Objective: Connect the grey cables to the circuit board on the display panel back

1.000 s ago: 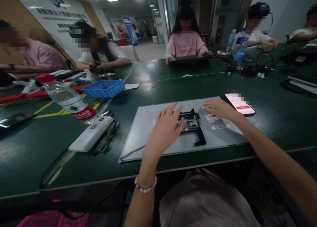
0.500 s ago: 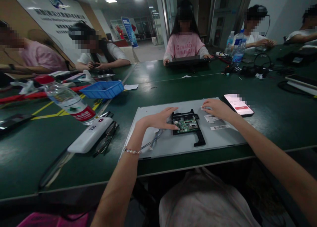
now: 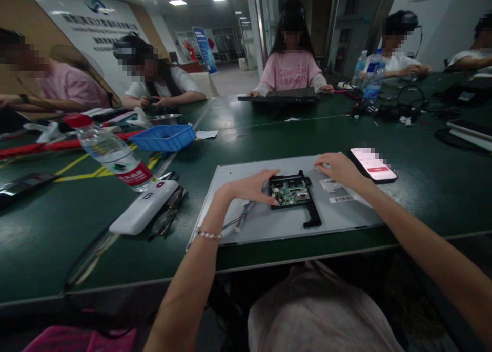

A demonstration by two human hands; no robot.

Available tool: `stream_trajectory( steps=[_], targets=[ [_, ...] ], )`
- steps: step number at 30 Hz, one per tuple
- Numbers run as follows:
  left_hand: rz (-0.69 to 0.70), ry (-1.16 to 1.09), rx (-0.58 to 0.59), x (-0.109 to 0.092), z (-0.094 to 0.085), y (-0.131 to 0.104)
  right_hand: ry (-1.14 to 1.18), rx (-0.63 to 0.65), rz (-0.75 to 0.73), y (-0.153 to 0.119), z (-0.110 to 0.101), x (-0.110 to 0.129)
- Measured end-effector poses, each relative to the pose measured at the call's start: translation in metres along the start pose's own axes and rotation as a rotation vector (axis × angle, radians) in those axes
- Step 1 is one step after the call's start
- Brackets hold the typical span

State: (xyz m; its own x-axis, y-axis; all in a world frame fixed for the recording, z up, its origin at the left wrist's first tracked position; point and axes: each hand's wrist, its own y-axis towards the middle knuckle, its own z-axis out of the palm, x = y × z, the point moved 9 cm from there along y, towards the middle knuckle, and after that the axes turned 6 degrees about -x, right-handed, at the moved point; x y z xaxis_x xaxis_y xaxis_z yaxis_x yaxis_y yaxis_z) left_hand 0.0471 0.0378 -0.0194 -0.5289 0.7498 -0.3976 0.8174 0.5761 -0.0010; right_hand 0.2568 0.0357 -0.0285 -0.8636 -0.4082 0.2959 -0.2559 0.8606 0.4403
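Note:
A flat grey panel [image 3: 284,231] lies near the table's front edge. On it sits a black bracket [image 3: 313,216] around a green circuit board [image 3: 294,194]. My left hand [image 3: 251,187] is at the bracket's left side, thumb and fingers spread apart, with the thumb tip over the board's lower left corner. Thin cables [image 3: 241,219] run out below that hand. Over the panel's far right part, my right hand [image 3: 338,168] has its fingers pressed together. Whatever may be between those fingertips is too small to make out. White labels [image 3: 340,200] are stuck on the panel below it.
A lit phone [image 3: 372,165] lies right of the panel. To the left are a white power bank [image 3: 144,208], glasses [image 3: 169,213], a water bottle [image 3: 115,157] and a blue tray [image 3: 165,138]. Across the table, a person [image 3: 292,67] holds a dark flat panel [image 3: 279,98].
The view has shifted slightly. Both hands keep nearly the same place over the panel. The person opposite has moved their dark panel to the left.

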Motion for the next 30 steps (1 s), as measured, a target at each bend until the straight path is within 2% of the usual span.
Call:
stream_trajectory(
  steps=[5,11,16,19,23,30],
  targets=[
    [-0.001,-0.003,0.013,0.002,0.003,0.0,0.049,0.044,-0.055,0.022,0.002,0.036],
    [-0.04,-0.011,0.034,0.008,0.008,-0.001,0.061,0.069,-0.069,0.047,0.021,0.071],
    [-0.092,-0.018,0.065,0.016,0.013,-0.003,0.088,0.094,-0.041,0.053,0.044,0.082],
    [-0.076,-0.009,0.054,0.017,0.014,-0.002,0.128,0.105,-0.092,0.051,0.053,0.091],
    [-0.041,0.009,0.089,0.02,0.018,0.0,0.164,0.095,-0.143,0.047,0.056,0.095],
    [0.017,-0.004,0.082,0.019,0.019,0.0,0.103,0.048,-0.104,0.045,0.056,0.092]
  ],
)
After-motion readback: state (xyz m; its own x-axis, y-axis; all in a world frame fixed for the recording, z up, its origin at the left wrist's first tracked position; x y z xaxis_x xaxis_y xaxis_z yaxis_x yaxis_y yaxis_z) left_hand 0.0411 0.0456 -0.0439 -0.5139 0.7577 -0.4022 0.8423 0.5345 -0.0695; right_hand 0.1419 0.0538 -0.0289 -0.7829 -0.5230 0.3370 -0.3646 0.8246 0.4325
